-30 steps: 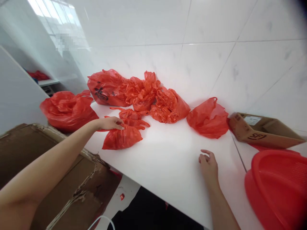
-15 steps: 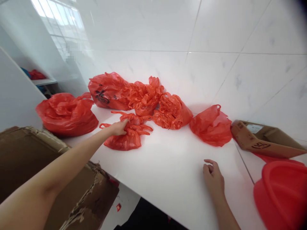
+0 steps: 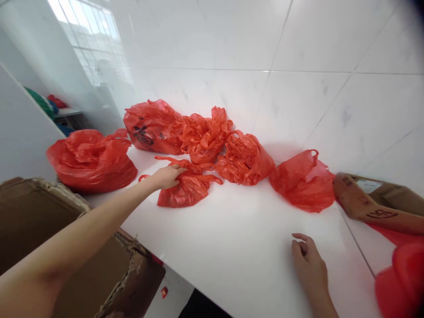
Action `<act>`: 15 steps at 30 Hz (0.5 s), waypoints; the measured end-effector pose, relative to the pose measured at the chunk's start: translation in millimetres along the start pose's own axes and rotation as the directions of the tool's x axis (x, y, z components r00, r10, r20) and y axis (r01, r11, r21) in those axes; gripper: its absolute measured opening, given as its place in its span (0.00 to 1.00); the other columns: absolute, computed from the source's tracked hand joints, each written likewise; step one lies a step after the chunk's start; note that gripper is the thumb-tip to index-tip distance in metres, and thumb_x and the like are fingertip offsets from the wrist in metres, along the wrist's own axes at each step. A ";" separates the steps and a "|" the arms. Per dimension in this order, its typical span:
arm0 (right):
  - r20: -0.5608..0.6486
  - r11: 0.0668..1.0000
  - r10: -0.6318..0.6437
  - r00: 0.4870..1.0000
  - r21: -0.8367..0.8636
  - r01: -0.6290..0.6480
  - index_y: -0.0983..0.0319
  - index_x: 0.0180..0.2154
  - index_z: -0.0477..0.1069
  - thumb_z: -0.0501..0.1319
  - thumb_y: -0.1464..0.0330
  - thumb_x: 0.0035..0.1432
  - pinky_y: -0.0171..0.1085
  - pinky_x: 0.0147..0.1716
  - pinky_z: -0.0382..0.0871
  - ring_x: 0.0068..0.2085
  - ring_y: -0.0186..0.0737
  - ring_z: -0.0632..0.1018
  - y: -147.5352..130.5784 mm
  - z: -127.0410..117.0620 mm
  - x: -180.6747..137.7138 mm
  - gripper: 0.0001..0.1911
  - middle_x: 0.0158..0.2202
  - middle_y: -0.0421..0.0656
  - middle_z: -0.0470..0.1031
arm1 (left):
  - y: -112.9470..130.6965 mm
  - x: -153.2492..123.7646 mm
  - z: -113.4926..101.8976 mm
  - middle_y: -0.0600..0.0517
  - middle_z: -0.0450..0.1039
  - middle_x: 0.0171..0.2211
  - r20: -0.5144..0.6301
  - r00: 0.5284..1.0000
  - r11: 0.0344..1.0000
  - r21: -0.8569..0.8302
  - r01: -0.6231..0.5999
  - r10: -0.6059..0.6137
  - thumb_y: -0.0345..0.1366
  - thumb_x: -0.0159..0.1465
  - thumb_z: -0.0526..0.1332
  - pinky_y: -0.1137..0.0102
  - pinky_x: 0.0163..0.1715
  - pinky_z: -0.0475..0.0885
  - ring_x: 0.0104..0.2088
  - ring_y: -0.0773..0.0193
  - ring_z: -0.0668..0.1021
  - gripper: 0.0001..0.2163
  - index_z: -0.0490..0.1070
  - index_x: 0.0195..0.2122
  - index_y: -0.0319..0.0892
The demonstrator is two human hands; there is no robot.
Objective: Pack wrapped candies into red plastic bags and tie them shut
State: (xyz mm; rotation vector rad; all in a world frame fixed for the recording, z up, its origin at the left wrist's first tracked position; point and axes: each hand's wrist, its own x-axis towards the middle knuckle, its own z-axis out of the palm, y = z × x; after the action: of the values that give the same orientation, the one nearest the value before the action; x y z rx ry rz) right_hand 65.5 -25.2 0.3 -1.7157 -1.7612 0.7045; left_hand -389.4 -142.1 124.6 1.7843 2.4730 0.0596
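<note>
My left hand [image 3: 168, 176] reaches out over the white table [image 3: 232, 238] and its fingers are closed on the top of a small red plastic bag [image 3: 188, 187] lying there. Behind that bag, against the tiled wall, sits a row of crumpled red bags: one with black print [image 3: 149, 126], one bunched in the middle [image 3: 205, 134] and one to its right [image 3: 245, 159]. A further red bag [image 3: 303, 181] lies apart on the right. My right hand [image 3: 309, 263] rests on the table near its front edge, fingers loosely curled, holding nothing.
A large full red bag [image 3: 88, 159] sits at the table's left end. An open, torn cardboard box [image 3: 66, 247] stands below on the left. A flat brown cardboard carton [image 3: 374, 203] lies at the right, and a red plastic basin [image 3: 402, 282] shows at the lower right corner.
My left hand has shifted the small red bag a little to the right, toward the pile. My view has turned left, so the basin has slid toward the frame's edge. My right hand has stayed on the table.
</note>
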 end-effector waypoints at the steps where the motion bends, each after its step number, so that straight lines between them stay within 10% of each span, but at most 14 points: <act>1: 0.010 1.000 0.003 1.000 -0.008 -0.003 0.54 0.43 0.69 0.52 0.54 0.55 0.36 0.26 0.61 0.23 0.39 0.68 1.1 0.0 1.3 0.18 0.22 0.36 0.68 | 1.9 -2.1 3.8 0.42 0.68 0.56 -0.015 1.000 1.000 0.014 0.015 -0.014 0.32 0.54 0.57 0.62 0.50 0.67 0.53 0.48 0.73 0.25 0.68 0.55 0.44; 9: 0.036 0.998 0.005 0.999 -0.061 -0.003 0.53 0.44 0.70 0.52 0.53 0.53 0.39 0.27 0.64 0.23 0.40 0.70 14.4 -0.9 9.1 0.20 0.25 0.38 0.72 | 6.8 -72.7 -51.7 0.52 0.74 0.33 -0.014 0.999 0.984 -0.178 0.028 -0.031 0.38 0.57 0.56 0.68 0.37 0.71 0.35 0.59 0.77 0.10 0.69 0.38 0.43; 15: 0.140 0.993 -0.105 0.985 -0.046 0.113 0.54 0.46 0.69 0.55 0.53 0.53 0.40 0.29 0.66 0.29 0.44 0.75 9.1 18.5 4.9 0.20 0.30 0.41 0.76 | -79.4 -186.1 -106.7 0.55 0.76 0.35 0.052 0.922 0.590 -0.754 0.288 -0.384 0.52 0.53 0.62 0.65 0.40 0.72 0.40 0.56 0.77 0.24 0.67 0.45 0.40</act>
State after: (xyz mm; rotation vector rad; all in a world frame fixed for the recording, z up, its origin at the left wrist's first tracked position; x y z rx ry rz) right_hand 58.5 -19.6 -19.0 -1.6250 -1.9690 0.7487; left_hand -416.5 -341.4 233.6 0.9509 2.2621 1.0308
